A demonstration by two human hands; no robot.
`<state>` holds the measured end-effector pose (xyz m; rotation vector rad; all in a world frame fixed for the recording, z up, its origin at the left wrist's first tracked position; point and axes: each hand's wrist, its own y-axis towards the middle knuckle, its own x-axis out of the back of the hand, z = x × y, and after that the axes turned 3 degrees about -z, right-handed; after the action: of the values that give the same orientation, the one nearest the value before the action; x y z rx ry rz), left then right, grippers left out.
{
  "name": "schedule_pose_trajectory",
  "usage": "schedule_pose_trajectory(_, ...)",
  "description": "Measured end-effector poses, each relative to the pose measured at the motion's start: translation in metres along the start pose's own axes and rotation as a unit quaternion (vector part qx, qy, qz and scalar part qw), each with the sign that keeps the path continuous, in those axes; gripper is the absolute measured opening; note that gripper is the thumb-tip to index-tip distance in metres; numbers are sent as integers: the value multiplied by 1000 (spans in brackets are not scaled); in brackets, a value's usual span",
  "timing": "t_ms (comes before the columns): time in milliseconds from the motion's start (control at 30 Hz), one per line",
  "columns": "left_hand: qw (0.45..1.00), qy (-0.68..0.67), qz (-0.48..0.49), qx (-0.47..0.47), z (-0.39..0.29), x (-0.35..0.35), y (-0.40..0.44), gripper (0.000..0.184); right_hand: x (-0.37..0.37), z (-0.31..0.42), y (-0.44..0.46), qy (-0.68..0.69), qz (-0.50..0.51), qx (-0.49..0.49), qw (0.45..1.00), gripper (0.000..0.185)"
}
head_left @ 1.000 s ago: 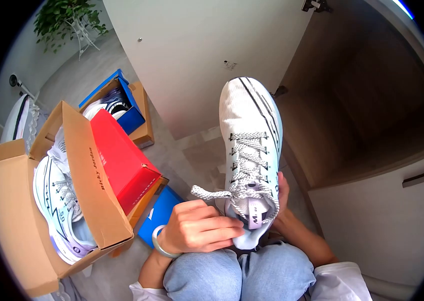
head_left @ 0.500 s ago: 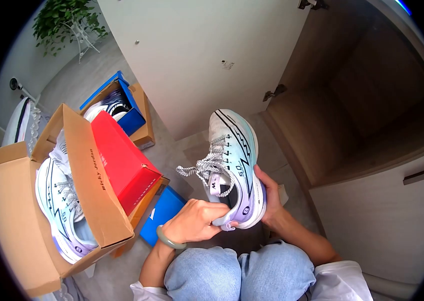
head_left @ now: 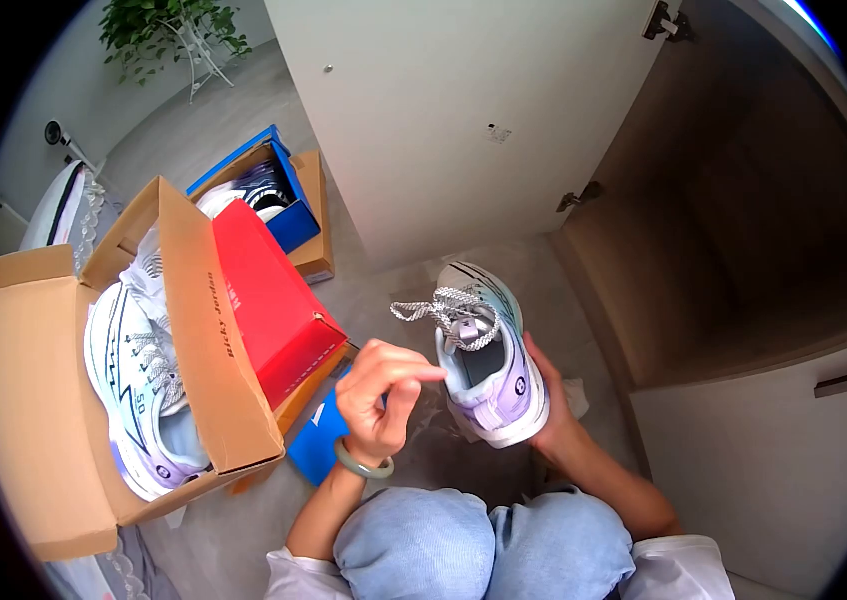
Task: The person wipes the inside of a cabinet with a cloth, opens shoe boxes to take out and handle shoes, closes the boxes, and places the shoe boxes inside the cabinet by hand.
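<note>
- The white and lilac sneaker (head_left: 508,397) is held above the floor (head_left: 233,535), in front of the knees, its toe pointed away and its collar turned up towards the wearer.
- Its right side and heel area are gripped by the right hand (head_left: 555,408), the thumb laid along the side; the other fingers are mostly hidden behind the shoe. The weight is probably borne there so that the other hand is left free.
- Nothing is seen held in the left hand (head_left: 373,400); its fingers are curled, with a narrow gap to the thumb. The index finger is pointed at the collar's left edge, though whether contact is made cannot quite be told.
- The laces (head_left: 461,307) are gathered over the tongue, with a loop hung out to the left.
- A similar sneaker (head_left: 128,345) is laid inside the open brown box (head_left: 38,380), along its long printed wall, presumably so that the pair is kept together.
- Beside that wall the red box (head_left: 268,300) is set, and beyond it the open blue box (head_left: 300,225) with a dark-patterned shoe (head_left: 261,190).
- At the right, the cupboard (head_left: 723,240) is left open, its door (head_left: 433,150) swung outward.
</note>
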<state>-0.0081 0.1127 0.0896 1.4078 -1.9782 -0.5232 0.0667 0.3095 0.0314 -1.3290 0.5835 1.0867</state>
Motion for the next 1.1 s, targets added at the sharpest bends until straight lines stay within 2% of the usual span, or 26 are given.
schedule_pose_trajectory(33, 998, 30, -49, 38, 1, 2, -2, 13, 2, 0, 0, 5, 0, -5, 1000, 48)
schedule_pose_trajectory(67, 995, 57, -74, 32, 0, -4, 0, 19, 3, 1, 2, 12, 7, -10, 1000, 50)
schedule_pose_trajectory(100, 994, 83, -70, -20, -1, -7, 4, 30, 3, 1, 1, 9, 8, -13, 1000, 50)
schedule_pose_trajectory(200, 984, 165, -48, -54, -9, -11, 6, 42, 1, 1, 0, 0, 3, -20, 1000, 43)
schedule_pose_trajectory(233, 973, 202, -22, -106, -7, -5, 5, 40, 5, 0, 1, 4, -4, -15, 1000, 45)
schedule_pose_trajectory(300, 954, 193, -11, -228, -2, 4, 1, 32, 9, -1, 1, -5, -6, -16, 1000, 47)
schedule_pose_trajectory(333, 944, 202, -5, -260, -5, 9, -2, 28, 9, -1, -2, -7, -8, -17, 1000, 49)
schedule_pose_trajectory(433, 923, 193, 55, -327, -13, 17, -4, 36, 8, -2, -8, -11, 29, -24, 999, 56)
schedule_pose_trajectory(467, 922, 182, 63, -336, -15, 17, -3, 37, 14, -3, -5, -32, 56, -20, 998, 67)
schedule_pose_trajectory(567, 922, 147, 58, -355, -19, 12, -3, 35, 16, -4, -10, -21, 48, -10, 999, 61)
schedule_pose_trajectory(700, 916, 142, 45, -374, -22, 10, -5, 35, 22, -1, -11, -2, 95, -17, 995, 62)
schedule_pose_trajectory(1033, 914, 135, 51, -380, -25, 13, -10, 35, 28, -1, -12, -39, 71, 1, 997, 65)
schedule_pose_trajectory(1067, 916, 127, 53, -378, -24, 13, -10, 32, 31, 0, -9, -67, 90, 6, 994, 73)
schedule_pose_trajectory(1100, 915, 127, 52, -379, -23, 12, -9, 32, 33, 1, -9, -68, 91, 7, 993, 73)
